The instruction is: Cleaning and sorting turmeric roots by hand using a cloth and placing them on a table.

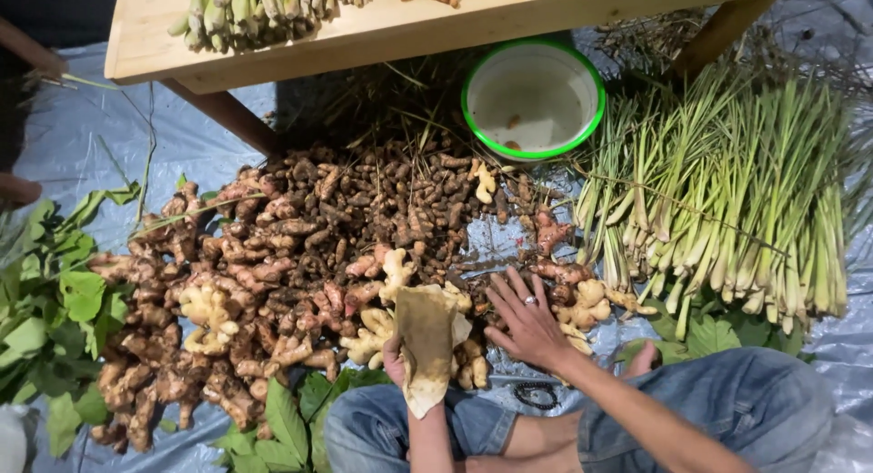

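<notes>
My left hand (395, 360) is closed on a brown sheet of paper (426, 338), held upright over the near edge of a big pile of ginger and turmeric roots (291, 255). With its fingers spread, my right hand (527, 323), wearing a ring, lies flat on the small dark roots just right of the paper. Pale ginger pieces (587, 300) lie beside its fingertips. My knees in blue jeans (727, 400) are at the bottom of the view.
A bundle of lemongrass stalks (727, 200) lies at the right. A white bowl with a green rim (533, 98) sits behind the pile. A wooden bench (382, 32) above carries more stalks. Green leaves (55, 318) lie at the left on a grey-blue tarp (91, 145).
</notes>
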